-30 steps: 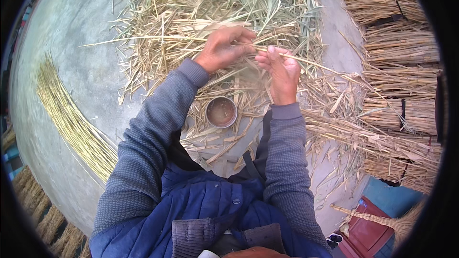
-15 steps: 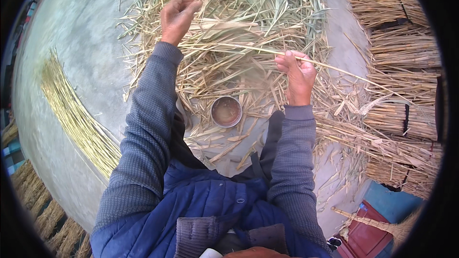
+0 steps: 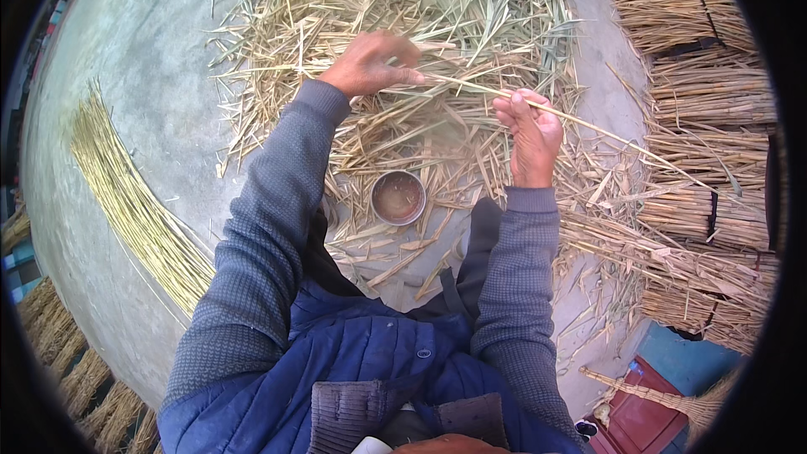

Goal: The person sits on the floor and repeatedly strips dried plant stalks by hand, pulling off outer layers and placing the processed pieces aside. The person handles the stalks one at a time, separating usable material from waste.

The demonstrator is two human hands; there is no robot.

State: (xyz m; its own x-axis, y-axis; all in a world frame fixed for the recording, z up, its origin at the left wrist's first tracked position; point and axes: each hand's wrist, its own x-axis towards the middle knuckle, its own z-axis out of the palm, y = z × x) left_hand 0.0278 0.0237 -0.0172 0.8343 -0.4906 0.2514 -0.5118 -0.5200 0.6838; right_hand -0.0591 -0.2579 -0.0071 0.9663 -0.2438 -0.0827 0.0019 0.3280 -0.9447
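A long, thin straw-coloured stalk [image 3: 605,130] slants across the view, its right part reaching down toward the bundles. My right hand [image 3: 532,136] pinches it between thumb and fingers. My left hand [image 3: 370,64] hovers just past the stalk's left part, thumb held apart from its fingers, which are smeared by motion; I see nothing gripped in it. The stalk's far left end is hard to make out against the heap. Beneath both hands spreads a large heap of dry leaves and husks [image 3: 361,130], greener at the far right.
A small round metal bowl [image 3: 398,197] sits between my feet. Peeled yellow stalks [image 3: 139,202] lie on the concrete floor [image 3: 160,76] at left. Tied stalk bundles [image 3: 710,101] line the right side. Loose unpeeled stalks [image 3: 647,248] and a dark red board [image 3: 643,412] lie nearer.
My left hand has come down and to the right, close to the right hand, its thumb and fingers now apart. The right hand shifted slightly right, still pinching the stalk.
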